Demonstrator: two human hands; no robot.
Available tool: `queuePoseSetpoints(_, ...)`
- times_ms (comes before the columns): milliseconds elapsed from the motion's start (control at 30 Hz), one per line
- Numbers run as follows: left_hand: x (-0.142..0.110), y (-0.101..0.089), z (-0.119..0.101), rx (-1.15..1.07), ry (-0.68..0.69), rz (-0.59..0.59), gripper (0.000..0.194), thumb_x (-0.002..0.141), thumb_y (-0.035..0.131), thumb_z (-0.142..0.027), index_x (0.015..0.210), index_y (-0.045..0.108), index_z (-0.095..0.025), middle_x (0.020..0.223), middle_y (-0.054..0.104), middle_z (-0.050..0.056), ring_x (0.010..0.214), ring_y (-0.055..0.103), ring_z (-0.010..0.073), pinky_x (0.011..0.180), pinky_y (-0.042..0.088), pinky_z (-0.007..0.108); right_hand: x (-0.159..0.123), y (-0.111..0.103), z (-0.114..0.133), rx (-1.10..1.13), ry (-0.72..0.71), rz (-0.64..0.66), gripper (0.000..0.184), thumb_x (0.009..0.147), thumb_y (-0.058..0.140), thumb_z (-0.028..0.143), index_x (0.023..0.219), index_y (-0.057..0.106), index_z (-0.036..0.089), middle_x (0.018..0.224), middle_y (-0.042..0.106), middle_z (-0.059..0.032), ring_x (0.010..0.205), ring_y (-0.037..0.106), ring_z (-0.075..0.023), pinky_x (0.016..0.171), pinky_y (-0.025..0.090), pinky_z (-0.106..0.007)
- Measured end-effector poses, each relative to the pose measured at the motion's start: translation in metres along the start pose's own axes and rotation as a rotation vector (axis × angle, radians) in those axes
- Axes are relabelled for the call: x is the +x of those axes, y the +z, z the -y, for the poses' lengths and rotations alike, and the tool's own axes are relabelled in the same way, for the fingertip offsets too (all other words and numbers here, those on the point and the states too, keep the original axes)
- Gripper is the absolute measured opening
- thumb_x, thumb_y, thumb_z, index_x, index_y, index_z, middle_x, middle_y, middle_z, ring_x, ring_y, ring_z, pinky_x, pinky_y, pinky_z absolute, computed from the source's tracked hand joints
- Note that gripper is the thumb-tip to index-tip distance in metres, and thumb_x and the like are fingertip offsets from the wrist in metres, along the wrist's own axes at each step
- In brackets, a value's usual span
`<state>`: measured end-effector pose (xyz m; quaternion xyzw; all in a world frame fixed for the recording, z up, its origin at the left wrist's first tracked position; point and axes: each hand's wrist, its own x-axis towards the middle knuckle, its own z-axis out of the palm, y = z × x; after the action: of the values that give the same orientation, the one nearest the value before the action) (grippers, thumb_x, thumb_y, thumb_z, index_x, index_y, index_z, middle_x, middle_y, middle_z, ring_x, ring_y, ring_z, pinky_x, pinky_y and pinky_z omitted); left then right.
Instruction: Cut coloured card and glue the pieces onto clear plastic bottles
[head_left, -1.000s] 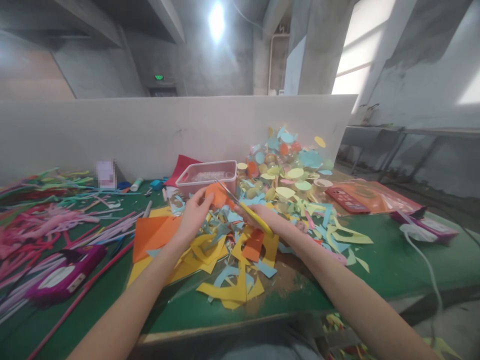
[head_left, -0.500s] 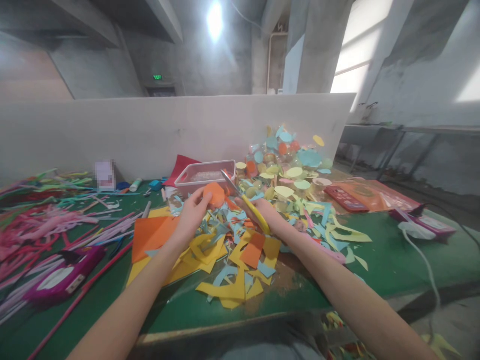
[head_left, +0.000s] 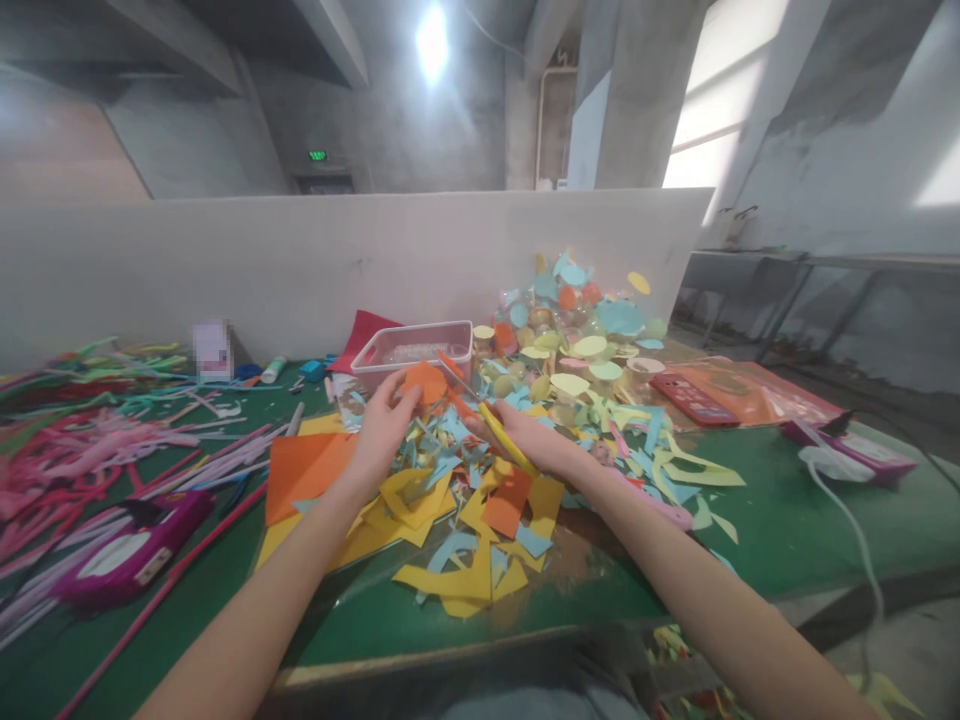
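Note:
My left hand [head_left: 388,415] pinches a rounded piece of orange paper [head_left: 425,385] by its left edge. In my right hand [head_left: 517,430] is a pair of scissors with yellow handles [head_left: 504,437], the fingers wrapped round them. The blades reach up and left to the right edge of the orange paper, where a narrow orange strip hangs off. Below both hands lies a heap of yellow, blue and orange paper scraps [head_left: 472,585]. An uncut orange sheet [head_left: 304,475] rests on yellow paper left of the heap.
A pink basket [head_left: 411,368] stands behind the hands. Paper discs [head_left: 589,345] are piled at the back right, near a red phone [head_left: 694,400]. Pipe cleaners [head_left: 97,450] and a purple glue-gun-like device [head_left: 131,550] lie left. A white panel [head_left: 262,260] borders the table.
The scissor blades have swung lower and closed in on the orange paper's right edge. The paper has turned slightly, and a cut strip now sticks up beside the blades.

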<state>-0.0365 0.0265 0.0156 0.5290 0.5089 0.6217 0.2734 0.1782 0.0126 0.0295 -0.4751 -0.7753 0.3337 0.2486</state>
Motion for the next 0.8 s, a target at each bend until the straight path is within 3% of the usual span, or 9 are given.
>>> queuePoseSetpoints(133,-0.001,-0.001,-0.001,0.097,0.072,0.031,0.039,0.081,0.061,-0.043,0.115,0.066,-0.024,0.087,0.069,0.004,0.082,0.065,0.0215,0.075,0.052,0.031,0.002,-0.001,-0.001,-0.027,0.000,-0.017,0.057,0.084,0.047,0.075,0.100,0.054,0.021,0.087,0.067,-0.0074,0.078,0.062,-0.0244,0.068,0.045,-0.032)
queuePoseSetpoints(300,-0.001,0.001,-0.002,0.068,0.055,0.011,0.039,0.081,0.060,-0.040,0.117,0.064,-0.023,0.094,0.067,0.004,0.074,0.063,0.0177,0.072,0.051,0.030,0.004,-0.001,-0.003,-0.038,-0.004,-0.010,0.059,0.084,0.045,0.076,0.097,0.058,0.020,0.090,0.070,-0.0089,0.081,0.065,-0.0262,0.067,0.046,-0.032)
queuePoseSetpoints(433,0.000,0.003,-0.004,-0.123,-0.031,0.023,0.034,0.077,0.063,-0.037,0.109,0.064,-0.023,0.096,0.065,0.001,0.063,0.058,0.0108,0.066,0.049,0.025,0.006,0.000,-0.004,-0.015,0.044,-0.046,0.057,0.082,0.053,0.072,0.101,0.060,0.018,0.103,0.071,-0.0129,0.092,0.067,-0.0297,0.072,0.048,-0.033)
queuePoseSetpoints(600,-0.001,0.004,-0.014,-0.372,-0.198,0.009,0.027,0.070,0.065,-0.025,0.096,0.063,-0.020,0.077,0.061,-0.003,0.053,0.051,0.0072,0.057,0.045,0.021,0.013,0.004,-0.014,-0.073,0.031,-0.173,0.069,0.076,0.064,0.070,0.118,0.055,0.016,0.120,0.067,-0.0178,0.107,0.065,-0.0325,0.085,0.049,-0.037)
queuePoseSetpoints(800,0.001,0.001,-0.022,-0.477,-0.318,0.029,0.021,0.070,0.068,-0.027,0.088,0.063,-0.017,0.090,0.069,0.002,0.046,0.035,0.0035,0.046,0.038,0.020,0.020,0.005,-0.020,-0.102,-0.007,-0.293,0.066,0.078,0.065,0.066,0.119,0.054,0.015,0.119,0.067,-0.0185,0.110,0.064,-0.0317,0.087,0.049,-0.039)
